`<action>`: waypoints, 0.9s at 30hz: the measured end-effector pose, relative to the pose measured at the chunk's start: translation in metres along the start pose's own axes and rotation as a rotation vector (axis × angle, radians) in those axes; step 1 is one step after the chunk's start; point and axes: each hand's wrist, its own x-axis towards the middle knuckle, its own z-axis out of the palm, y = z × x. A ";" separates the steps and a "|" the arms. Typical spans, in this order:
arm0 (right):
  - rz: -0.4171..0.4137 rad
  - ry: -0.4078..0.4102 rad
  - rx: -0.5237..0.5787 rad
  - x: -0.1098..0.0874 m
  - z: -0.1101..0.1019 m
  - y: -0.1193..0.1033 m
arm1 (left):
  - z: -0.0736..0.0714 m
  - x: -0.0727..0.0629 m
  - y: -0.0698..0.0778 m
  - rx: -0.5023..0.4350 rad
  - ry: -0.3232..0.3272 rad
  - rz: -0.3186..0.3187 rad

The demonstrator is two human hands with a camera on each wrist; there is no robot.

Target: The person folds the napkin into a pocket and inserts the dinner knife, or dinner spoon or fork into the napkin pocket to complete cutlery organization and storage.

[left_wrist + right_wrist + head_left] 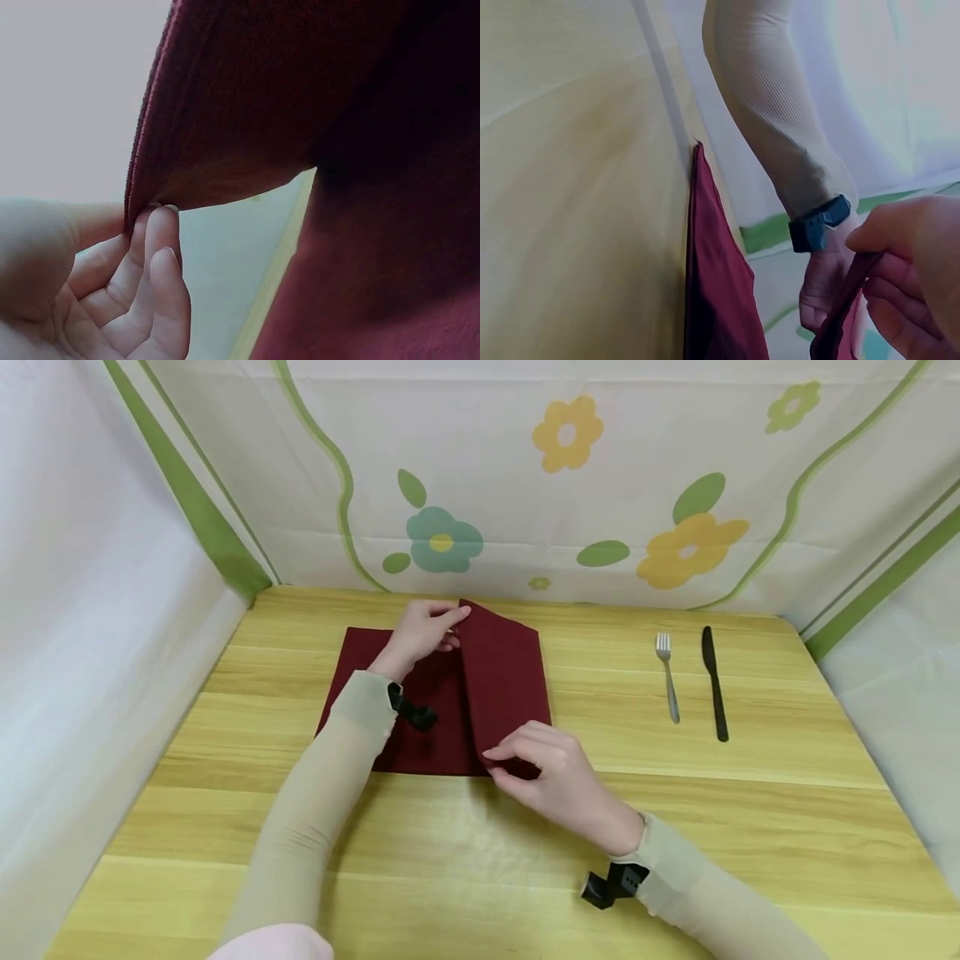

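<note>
- Pinching maroon cloth (506, 672) by its raised edge with left hand (422, 633) and right hand (555, 774).
- Lies partly lifted on table (480, 877).
- Could land crooked if released unevenly.
- Could shift underneath if tugged sideways.

Both hands (418, 632) (564, 779) in fingertip pinches, left arm (311, 810) farther forward.

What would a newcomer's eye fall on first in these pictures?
Likely the dark red cloth on the wooden table, its flap raised between the left hand, pinching the far corner, and the right hand, pinching the near one. Next, off to the right, the silver fork and the black knife lying side by side.
</note>
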 end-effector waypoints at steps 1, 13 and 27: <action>0.002 0.000 0.006 0.002 0.003 -0.001 | -0.002 0.000 0.001 0.001 0.006 0.004; 0.048 -0.053 0.104 0.025 0.039 -0.004 | -0.035 -0.006 0.010 0.064 0.063 0.082; 0.129 -0.097 0.322 0.062 0.066 -0.008 | -0.082 -0.013 0.017 0.188 0.120 0.077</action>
